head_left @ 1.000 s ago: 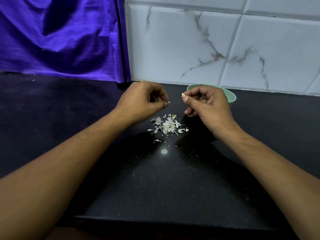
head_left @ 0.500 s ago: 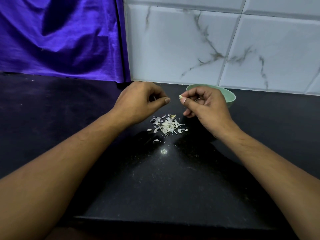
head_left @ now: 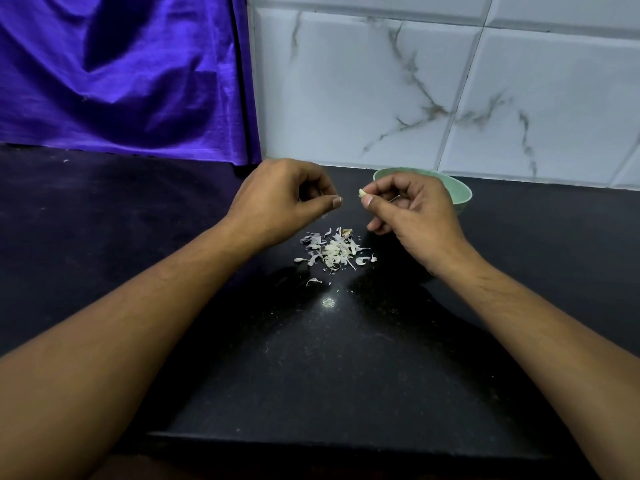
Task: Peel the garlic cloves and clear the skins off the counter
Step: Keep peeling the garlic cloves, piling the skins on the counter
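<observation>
My right hand [head_left: 412, 211] pinches a small pale garlic clove [head_left: 362, 192] between thumb and forefinger, held above the counter. My left hand [head_left: 280, 199] hovers just left of it, thumb and fingers pinched together; whether a sliver of skin is in them I cannot tell. Below and between the hands lies a small pile of white and purplish garlic skins [head_left: 332, 249] on the black counter [head_left: 311, 358]. A pale green bowl [head_left: 457, 194] stands behind my right hand, mostly hidden by it; its contents are out of sight.
A purple cloth [head_left: 121, 77] hangs at the back left. White marble-look tiles [head_left: 415, 91] form the back wall. A stray skin flake [head_left: 313, 280] lies nearer than the pile. The counter's front edge [head_left: 329, 441] runs below my forearms.
Both hands stayed nearly in place; my right hand rose slightly with the clove and my left hand's pinch shifted a little. The skin pile is unchanged.
</observation>
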A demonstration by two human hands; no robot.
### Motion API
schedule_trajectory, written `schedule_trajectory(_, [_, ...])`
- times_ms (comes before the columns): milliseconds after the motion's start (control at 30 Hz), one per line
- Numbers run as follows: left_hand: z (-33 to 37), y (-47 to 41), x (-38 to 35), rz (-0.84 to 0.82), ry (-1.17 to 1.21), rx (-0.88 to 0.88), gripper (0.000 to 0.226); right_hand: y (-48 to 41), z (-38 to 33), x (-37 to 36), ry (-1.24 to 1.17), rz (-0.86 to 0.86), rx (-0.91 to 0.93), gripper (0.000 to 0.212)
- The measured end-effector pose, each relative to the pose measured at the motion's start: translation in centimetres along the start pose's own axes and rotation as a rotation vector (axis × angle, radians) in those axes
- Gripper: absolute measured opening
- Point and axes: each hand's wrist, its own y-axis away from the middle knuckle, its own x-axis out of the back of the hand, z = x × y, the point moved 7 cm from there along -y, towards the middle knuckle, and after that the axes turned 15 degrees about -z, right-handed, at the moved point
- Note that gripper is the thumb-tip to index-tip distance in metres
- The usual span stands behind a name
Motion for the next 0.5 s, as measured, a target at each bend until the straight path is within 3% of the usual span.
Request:
schedule_trajectory(133, [0.4,0.0,0.0,-0.012,0.051,-0.043,0.01,0.0,0.0,-0.1,0.002,-0.001,0.002,0.002])
schedule_trajectory(367, [0.2,-0.2,-1.1,-0.073,0.204,-0.067,0.015,0.0,-0.1,-0.1,0.009,-0.003,0.003,0.003])
schedule_trajectory(500, [0.6,0.1,-0.5,-0.037,0.146,-0.068,0.007,0.0,-0.1,-0.1,0.004,0.001,0.004,0.002])
